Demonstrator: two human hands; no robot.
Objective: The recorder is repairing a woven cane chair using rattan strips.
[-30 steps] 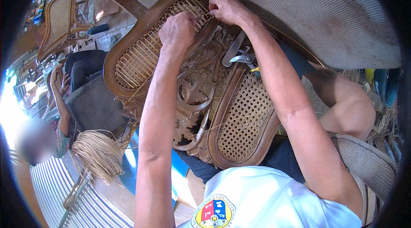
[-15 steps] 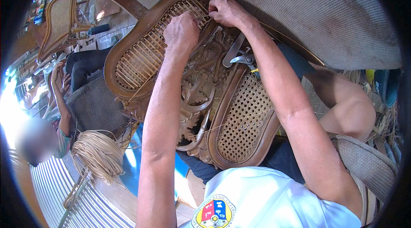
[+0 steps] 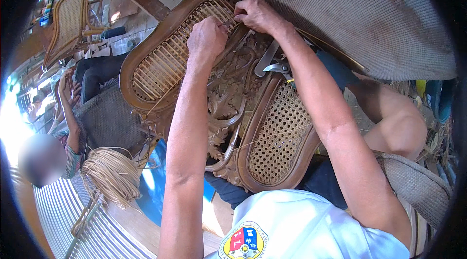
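A carved wooden chair piece [image 3: 224, 113] lies before me with two rounded panels. Its upper left panel [image 3: 160, 64] carries open rows of cane strips; the lower right one [image 3: 275, 137] has finished open-weave caning. My left hand [image 3: 206, 40] is closed over the strips near the upper end, what it grips hidden by the fingers. Beside it, my right hand [image 3: 258, 15] pinches at the panel's right rim, apparently on a thin cane strand. Metal snips [image 3: 279, 68] and a flat metal blade [image 3: 267, 59] rest on the carving, partly behind my right forearm.
A coil of cane [image 3: 109, 176] lies lower left. Another person [image 3: 70, 132] sits at left, hands raised. A rattan chair [image 3: 70, 20] stands behind. A padded mat or seat [image 3: 360, 16] fills the upper right; a bare leg [image 3: 394, 132] is at right. A ribbed surface [image 3: 73, 217] is lower left.
My left hand has shifted slightly right along the strips, staying closed. My right hand has moved a little down and left at the rim. The snips have barely moved.
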